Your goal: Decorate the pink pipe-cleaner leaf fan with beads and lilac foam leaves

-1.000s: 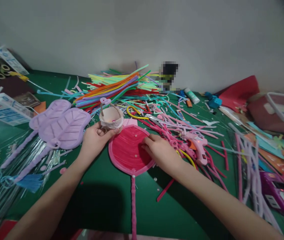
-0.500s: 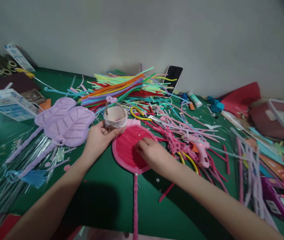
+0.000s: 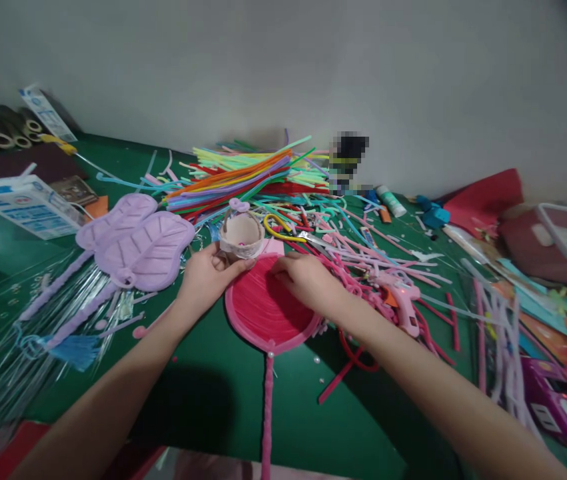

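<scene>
My left hand (image 3: 208, 272) grips a small beige basket (image 3: 244, 248) with a thin arched handle, a lilac flower on top and small beads inside. Just below it lies a round red fan (image 3: 266, 303) with a pink rim, its twisted pink handle (image 3: 267, 413) pointing toward me. Over the fan's upper right, my right hand (image 3: 300, 277) has its fingers curled together; whatever they pinch is hidden. A pearl bead (image 3: 271, 355) sits where the rim meets the handle. Loose beads (image 3: 317, 360) lie on the green table to the right.
Two lilac leaf-shaped fans (image 3: 146, 253) rest at left. Colourful pipe cleaners (image 3: 233, 177) are heaped behind, near scissors (image 3: 283, 230). A pink glue gun (image 3: 406, 307) lies right, with a purple device (image 3: 563, 400) and a plastic bin (image 3: 553, 247) beyond.
The basket and my left hand have shifted slightly right. My right hand has moved up toward the fan's top edge. A small bead seen on the fan earlier no longer shows.
</scene>
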Demonstrator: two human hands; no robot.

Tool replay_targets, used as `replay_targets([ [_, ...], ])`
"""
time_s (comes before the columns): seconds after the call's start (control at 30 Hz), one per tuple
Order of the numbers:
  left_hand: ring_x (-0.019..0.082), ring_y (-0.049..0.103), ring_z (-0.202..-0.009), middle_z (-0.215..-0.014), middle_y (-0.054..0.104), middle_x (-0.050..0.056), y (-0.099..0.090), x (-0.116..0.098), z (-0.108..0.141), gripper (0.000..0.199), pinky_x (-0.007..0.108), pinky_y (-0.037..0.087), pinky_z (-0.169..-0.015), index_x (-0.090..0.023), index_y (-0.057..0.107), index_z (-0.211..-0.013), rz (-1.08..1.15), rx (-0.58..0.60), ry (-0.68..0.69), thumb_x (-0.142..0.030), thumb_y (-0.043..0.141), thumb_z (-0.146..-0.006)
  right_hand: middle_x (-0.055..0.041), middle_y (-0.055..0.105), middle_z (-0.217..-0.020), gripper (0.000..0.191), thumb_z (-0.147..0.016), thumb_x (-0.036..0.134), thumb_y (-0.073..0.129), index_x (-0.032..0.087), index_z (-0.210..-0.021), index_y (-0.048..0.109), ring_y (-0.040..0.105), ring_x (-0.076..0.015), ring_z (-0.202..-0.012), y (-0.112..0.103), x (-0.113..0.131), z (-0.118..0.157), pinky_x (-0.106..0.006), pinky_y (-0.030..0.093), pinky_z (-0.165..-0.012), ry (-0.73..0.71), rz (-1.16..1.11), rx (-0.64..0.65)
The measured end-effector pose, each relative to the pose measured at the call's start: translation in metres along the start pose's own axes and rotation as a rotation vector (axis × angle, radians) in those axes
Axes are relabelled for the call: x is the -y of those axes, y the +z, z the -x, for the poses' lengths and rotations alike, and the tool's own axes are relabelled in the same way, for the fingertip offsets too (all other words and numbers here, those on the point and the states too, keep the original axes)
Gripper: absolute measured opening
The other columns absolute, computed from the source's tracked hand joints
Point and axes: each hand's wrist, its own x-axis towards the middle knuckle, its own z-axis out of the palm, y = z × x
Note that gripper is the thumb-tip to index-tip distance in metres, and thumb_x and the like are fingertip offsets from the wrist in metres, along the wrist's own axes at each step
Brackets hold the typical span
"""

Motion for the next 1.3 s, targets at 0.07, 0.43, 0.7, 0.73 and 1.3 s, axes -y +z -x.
replay_targets([
  [0.07,0.012,0.048,-0.054,-0.055,0.055,-0.005,0.002,0.0,0.0,0.039,0.023,0.035,-0.052,-0.016,0.064,-0.085,0.052,0.029,-0.01,-0.045,0.077,-0.062,-0.0066,0.072,-0.083,0.015,-0.085,0.009,0.06,0.014,-0.091,0.073,0.064,-0.0152,-0.071,-0.016,-0.001,-0.004,-0.025,0.045,-0.068,0.021,-0.049,-0.073],
  [0.43,0.016,0.059,-0.059,-0.065,0.068,0.0,0.005,-0.004,0.0,0.041,0.025,0.042,-0.054,-0.015,0.066,-0.087,0.094,0.097,-0.01,-0.041,0.079,-0.059,-0.0009,0.073,-0.075,0.009,-0.078,0.012,0.068,0.015,-0.083,0.076,0.066,-0.0147,-0.074,-0.047,0.018,-0.052,-0.025,0.049,-0.072,-0.12,-0.428,-0.18],
  [0.7,0.009,0.032,-0.044,-0.047,0.039,-0.009,-0.002,0.009,-0.009,0.041,0.024,0.021,-0.044,-0.016,0.063,-0.08,-0.017,-0.008,0.035,-0.052,0.075,-0.063,-0.0022,0.076,-0.09,0.019,-0.081,0.007,0.063,0.015,-0.094,0.074,0.07,-0.0159,-0.082,-0.059,0.024,-0.032,-0.025,0.052,-0.075,-0.17,-0.404,-0.374],
  [0.73,0.009,0.03,-0.044,-0.047,0.037,-0.01,-0.004,0.012,-0.012,0.041,0.024,0.02,-0.044,-0.017,0.063,-0.081,-0.034,-0.036,0.037,-0.053,0.073,-0.065,-0.0031,0.076,-0.09,0.018,-0.081,0.008,0.064,0.015,-0.095,0.074,0.07,-0.0164,-0.081,-0.059,0.025,-0.02,-0.026,0.052,-0.074,-0.131,-0.361,-0.414],
  [1.3,0.019,0.046,-0.044,-0.043,0.047,-0.006,-0.041,-0.005,-0.004,0.054,0.028,0.025,-0.05,-0.017,0.064,-0.105,-0.44,-0.023,0.048,-0.055,0.071,-0.067,-0.0069,0.068,-0.088,0.016,-0.093,0.021,0.055,0.019,-0.09,0.071,0.065,-0.0188,-0.08,0.036,0.041,0.103,-0.028,0.051,-0.073,0.073,-0.134,-0.212],
])
